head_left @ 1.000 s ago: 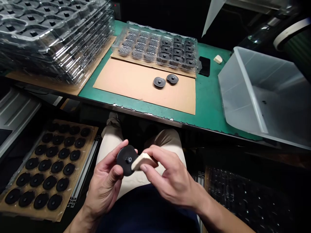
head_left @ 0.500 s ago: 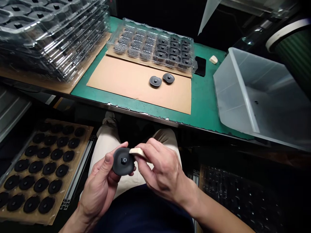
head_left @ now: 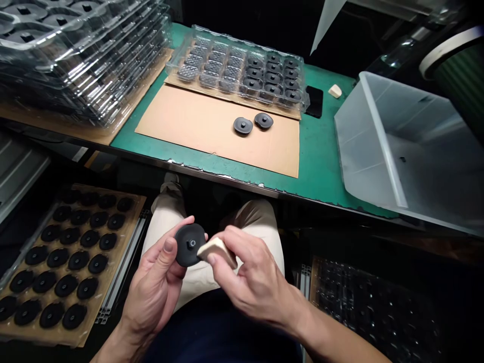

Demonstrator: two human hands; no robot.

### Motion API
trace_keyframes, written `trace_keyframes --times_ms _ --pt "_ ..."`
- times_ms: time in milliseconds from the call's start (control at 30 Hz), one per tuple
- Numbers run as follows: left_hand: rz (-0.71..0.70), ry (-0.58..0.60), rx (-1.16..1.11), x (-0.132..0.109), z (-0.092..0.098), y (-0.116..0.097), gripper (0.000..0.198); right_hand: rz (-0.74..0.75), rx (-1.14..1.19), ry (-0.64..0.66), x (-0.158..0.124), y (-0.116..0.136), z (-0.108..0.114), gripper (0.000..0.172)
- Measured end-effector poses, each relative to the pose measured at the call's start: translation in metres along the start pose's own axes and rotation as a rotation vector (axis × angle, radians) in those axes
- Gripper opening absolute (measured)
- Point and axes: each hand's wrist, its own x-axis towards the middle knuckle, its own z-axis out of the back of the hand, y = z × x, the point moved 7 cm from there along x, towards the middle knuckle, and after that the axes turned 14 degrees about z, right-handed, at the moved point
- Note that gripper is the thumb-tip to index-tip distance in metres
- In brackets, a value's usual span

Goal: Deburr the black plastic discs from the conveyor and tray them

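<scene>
Your left hand (head_left: 157, 282) left of lower centre, gripping, your right hand (head_left: 251, 277) at lower centre, pinching, back upward, your right forearm (head_left: 333, 327) slanting toward lower right.

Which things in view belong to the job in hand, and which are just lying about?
Job in hand:
black disc, left hand
pale block, right hand
probably two loose discs on cardboard and the clear tray

Seemingly lying about:
apparent phone beside the tray
second pale block near the plastic bin, perhaps spare
</scene>
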Motion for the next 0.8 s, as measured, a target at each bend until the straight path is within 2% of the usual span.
trace_keyframes --times_ms 67,200,267,367,433,500,567,633,733,800 --pt "0.053 0.050 0.049 0.001 -0.002 0.003 0.041 -0.003 -0.021 0.017 -0.002 0.000 0.001 0.018" --pt "0.181 0.225 0.166 0.001 -0.008 0.009 0.042 0.251 -0.156 0.021 0.005 0.013 0.009 0.021" --pt "0.156 0.231 0.165 0.002 -0.009 0.006 0.042 0.290 -0.163 -0.012 0.007 0.015 0.010 0.020" --pt "-0.010 0.125 0.126 0.001 -0.007 -0.005 0.041 0.066 -0.034 -0.099 0.004 0.005 0.006 0.013" --pt "-0.127 0.065 0.099 -0.001 -0.005 -0.012 0.044 -0.102 0.111 -0.071 -0.001 -0.002 -0.005 0.021" --pt "-0.194 0.054 0.092 -0.004 -0.003 -0.014 0.046 -0.166 0.180 -0.049 -0.004 -0.003 -0.011 0.024" --pt "-0.168 0.065 0.117 -0.003 0.000 -0.012 0.045 -0.103 0.122 -0.096 -0.001 -0.002 -0.006 0.022" --pt "-0.048 0.110 0.161 0.000 0.001 -0.004 0.041 0.041 0.023 -0.121 0.005 0.003 0.003 0.015" --pt "0.152 0.244 0.185 0.002 -0.007 0.008 0.041 0.292 -0.069 -0.025 0.012 0.012 0.005 0.021" --pt "0.197 0.260 0.128 0.002 -0.011 0.010 0.043 0.359 -0.124 0.002 0.013 0.015 0.005 0.022"
